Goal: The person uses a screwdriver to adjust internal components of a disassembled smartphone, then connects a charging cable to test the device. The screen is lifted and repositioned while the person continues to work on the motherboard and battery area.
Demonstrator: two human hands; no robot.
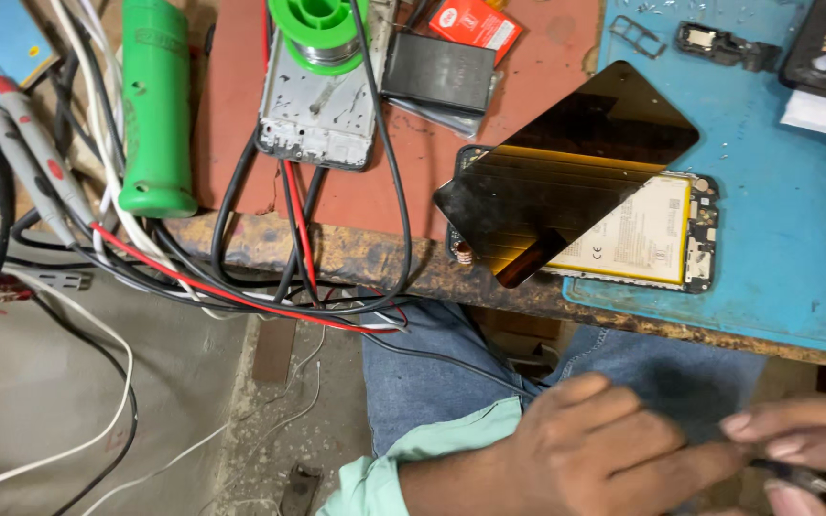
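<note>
Green tool handle point(156, 105), blue mat point(795, 239), black screen point(566, 172)

A small dark tool point(800, 475), mostly hidden and blurred, is pinched between both hands' fingertips low over the lap, below the workbench edge, its metallic end just showing.

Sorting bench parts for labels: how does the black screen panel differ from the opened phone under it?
The screen panel is glossy black and blank; the opened phone shows a pale battery and dark circuit parts. The panel lies skewed across the phone, which sits square on the blue mat. The panel juts past the bench edge. Both are flat, similar-sized rectangles.
</note>
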